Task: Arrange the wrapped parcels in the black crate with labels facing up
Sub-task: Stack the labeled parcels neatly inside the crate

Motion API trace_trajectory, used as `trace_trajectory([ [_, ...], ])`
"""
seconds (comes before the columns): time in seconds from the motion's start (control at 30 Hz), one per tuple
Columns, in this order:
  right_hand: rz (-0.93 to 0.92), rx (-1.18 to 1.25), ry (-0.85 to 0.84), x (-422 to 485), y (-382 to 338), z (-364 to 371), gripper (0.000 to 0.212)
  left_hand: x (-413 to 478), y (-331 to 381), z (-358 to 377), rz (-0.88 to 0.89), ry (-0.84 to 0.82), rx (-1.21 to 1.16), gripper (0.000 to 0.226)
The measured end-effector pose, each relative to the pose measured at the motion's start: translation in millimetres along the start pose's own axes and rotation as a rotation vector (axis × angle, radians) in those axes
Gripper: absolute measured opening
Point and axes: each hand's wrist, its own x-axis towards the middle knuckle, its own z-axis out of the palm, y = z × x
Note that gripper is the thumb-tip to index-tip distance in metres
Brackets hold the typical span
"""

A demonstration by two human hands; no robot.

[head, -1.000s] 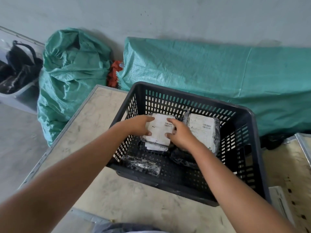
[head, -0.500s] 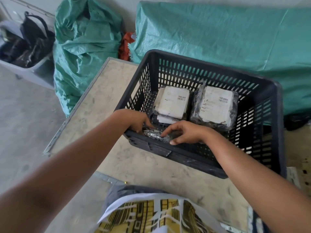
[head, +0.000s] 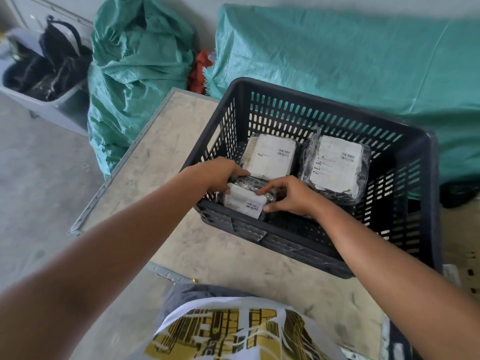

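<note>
A worn, pale-topped table (head: 166,141) with metal edging stands on a grey concrete floor (head: 39,178) against a pale wall (head: 181,11). Behind it, a bulging green woven sack (head: 135,61) leans beside a long mound covered by matching green tarpaulin (head: 337,53), with a scrap of orange-red cloth (head: 198,68) wedged between them. At far left, a grey bin (head: 59,105) holds dark bags (head: 52,63). Soft, even daylight fills the room.

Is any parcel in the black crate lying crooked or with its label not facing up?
The small parcel held by both hands at the near left corner is tilted, its label facing the person. The two back parcels lie flat, labels up.
</note>
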Motion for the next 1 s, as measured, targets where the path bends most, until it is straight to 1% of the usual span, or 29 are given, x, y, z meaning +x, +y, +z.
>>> trace_trajectory([
  [0.1,-0.058,-0.085,0.075,-1.5,-6.2,-2.9,0.031,-1.0,1.3,-0.2,0.008,0.037,-0.018,0.076],
  [0.2,-0.133,-0.096,0.194,-8.4,-12.8,-16.4,0.03,-3.1,2.9,-2.7,0.032,0.144,-0.136,0.073],
  [0.23,-0.162,-0.089,0.238,-12.4,-16.1,-22.2,0.032,-5.1,3.5,-4.2,0.058,0.21,-0.18,0.071],
  [0.33,-0.209,-0.056,0.388,-26.5,-26.5,-40.0,0.034,-13.0,5.9,-8.6,0.173,0.482,-0.289,0.06],
  [0.4,-0.23,-0.006,0.473,-36.2,-31.9,-52.4,0.033,-19.3,8.4,-13.8,0.203,0.594,-0.482,0.059],
  [0.47,-0.246,0.061,0.532,-43.6,-35.4,-65.0,0.03,-27.2,9.3,-20.7,0.232,0.593,-0.696,0.066],
  [0.5,-0.254,0.103,0.552,-46.6,-36.2,-72.4,0.027,-31.0,9.9,-24.9,0.272,0.562,-0.734,0.071],
  [0.6,-0.289,0.234,0.569,-51.6,-41.3,-92.9,0.026,-38.1,13.2,-36.2,0.433,0.435,-0.655,0.087],
  [0.63,-0.299,0.273,0.556,-51.8,-43.9,-99.4,0.026,-38.2,15.4,-40.5,0.455,0.427,-0.608,0.09],
  [0.7,-0.297,0.286,0.542,-50.0,-49.6,-109.9,0.026,-34.6,19.5,-47.5,0.441,0.465,-0.511,0.093],
  [0.77,-0.282,0.236,0.564,-46.2,-54.4,-115.7,0.026,-29.5,22.9,-51.7,0.409,0.478,-0.476,0.094],
  [0.87,-0.319,0.234,0.643,-40.7,-60.8,-112.9,0.033,-21.3,25.1,-57.7,0.38,0.461,-0.569,0.095],
  [1.0,-0.363,0.345,0.753,-33.3,-59.9,-102.5,0.053,-12.2,24.9,-67.5,0.391,0.415,-0.763,0.093],
])
